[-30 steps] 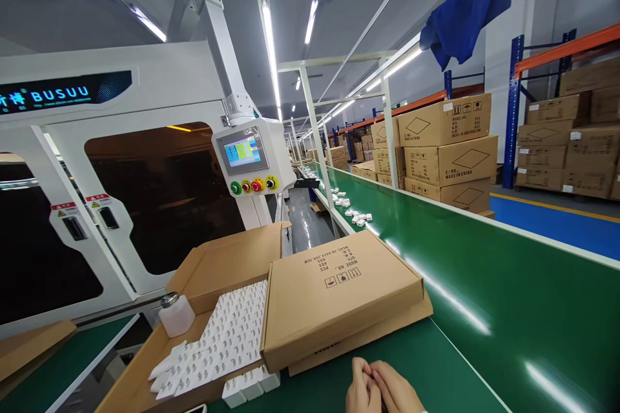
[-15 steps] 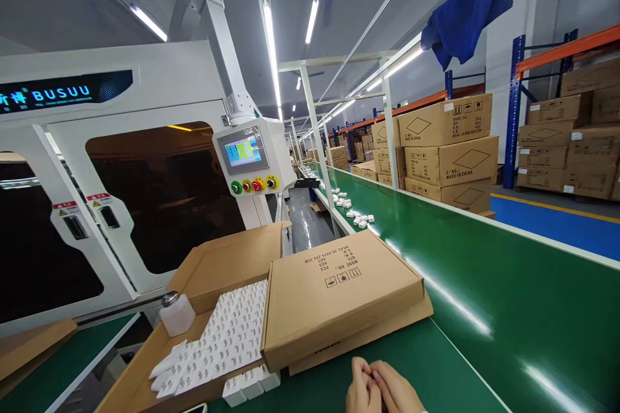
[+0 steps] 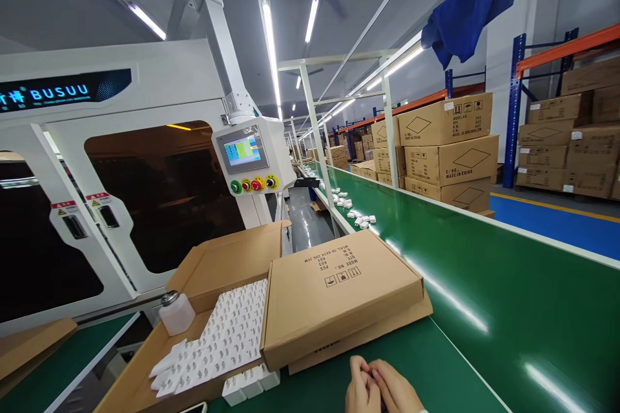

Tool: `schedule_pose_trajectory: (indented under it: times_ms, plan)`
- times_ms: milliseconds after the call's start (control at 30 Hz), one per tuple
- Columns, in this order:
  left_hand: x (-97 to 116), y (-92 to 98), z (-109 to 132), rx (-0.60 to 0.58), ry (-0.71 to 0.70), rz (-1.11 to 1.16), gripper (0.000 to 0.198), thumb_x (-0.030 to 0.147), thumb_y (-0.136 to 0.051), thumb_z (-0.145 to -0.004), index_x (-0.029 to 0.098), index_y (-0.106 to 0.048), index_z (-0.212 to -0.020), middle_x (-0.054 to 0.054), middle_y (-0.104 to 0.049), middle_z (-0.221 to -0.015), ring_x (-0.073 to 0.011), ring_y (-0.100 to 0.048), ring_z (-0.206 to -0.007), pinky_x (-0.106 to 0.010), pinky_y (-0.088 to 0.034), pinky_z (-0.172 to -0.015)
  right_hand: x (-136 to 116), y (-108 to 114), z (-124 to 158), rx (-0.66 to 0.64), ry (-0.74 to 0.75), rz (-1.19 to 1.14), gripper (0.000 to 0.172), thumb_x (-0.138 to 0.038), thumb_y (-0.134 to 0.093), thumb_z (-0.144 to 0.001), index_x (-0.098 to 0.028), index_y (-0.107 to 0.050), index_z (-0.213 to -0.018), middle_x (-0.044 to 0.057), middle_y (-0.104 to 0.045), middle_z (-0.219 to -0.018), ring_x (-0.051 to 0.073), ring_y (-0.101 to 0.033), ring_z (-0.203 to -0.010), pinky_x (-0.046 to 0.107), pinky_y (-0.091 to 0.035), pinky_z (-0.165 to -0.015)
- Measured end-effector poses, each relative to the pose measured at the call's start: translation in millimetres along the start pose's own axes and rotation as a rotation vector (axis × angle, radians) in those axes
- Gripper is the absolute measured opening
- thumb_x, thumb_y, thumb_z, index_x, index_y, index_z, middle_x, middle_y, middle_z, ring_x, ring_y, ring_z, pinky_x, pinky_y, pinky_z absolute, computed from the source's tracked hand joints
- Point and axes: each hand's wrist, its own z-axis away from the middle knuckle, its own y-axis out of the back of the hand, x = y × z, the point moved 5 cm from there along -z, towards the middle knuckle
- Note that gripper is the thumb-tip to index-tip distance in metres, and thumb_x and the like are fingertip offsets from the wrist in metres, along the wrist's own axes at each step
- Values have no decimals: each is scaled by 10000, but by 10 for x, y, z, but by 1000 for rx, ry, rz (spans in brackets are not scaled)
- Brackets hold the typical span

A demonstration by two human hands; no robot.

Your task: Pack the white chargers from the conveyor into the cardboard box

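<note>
My left hand and my right hand are together at the bottom edge, over the green work surface. The fingers of both are curled inward and touch one another; whatever lies between them, if anything, is hidden. Just beyond them lies a closed brown carton with black print, resting on a flat cardboard flap. To its left, an open carton holds rows of white plug adapters. A few more white adapters stand in a short row at that carton's near side.
A white bottle with a metal top stands at the open carton's left. Further white adapters lie on the long green belt. A machine's control panel hangs behind the cartons. Stacked boxes stand beyond the belt.
Both hands keep the same closed pose and place. The white adapters on the belt sit very slightly nearer; the cartons have not visibly moved.
</note>
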Motion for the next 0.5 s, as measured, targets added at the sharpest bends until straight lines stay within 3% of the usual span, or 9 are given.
schedule_pose_trajectory:
  times_ms: [100,500]
  plan:
    - [3,-13,-6,-19,-109,-30,21,245,-321,-730,243,-305,-716,65,-290,-496,-156,-450,-493,-253,-277,-522,-5,1,-1,1,0,1,539,-529,-118,-867,-232,-556,-765,21,-583,-690,147,-570,-653,231,-434,-628]
    - [-84,-46,-33,-11,-147,-31,35,208,-284,-752,233,-303,-768,66,-320,-495,-165,-479,-510,-257,-303,-532,-6,5,-5,-33,19,-20,524,-514,-151,-872,-210,-574,-815,41,-602,-732,154,-579,-692,244,-445,-650]
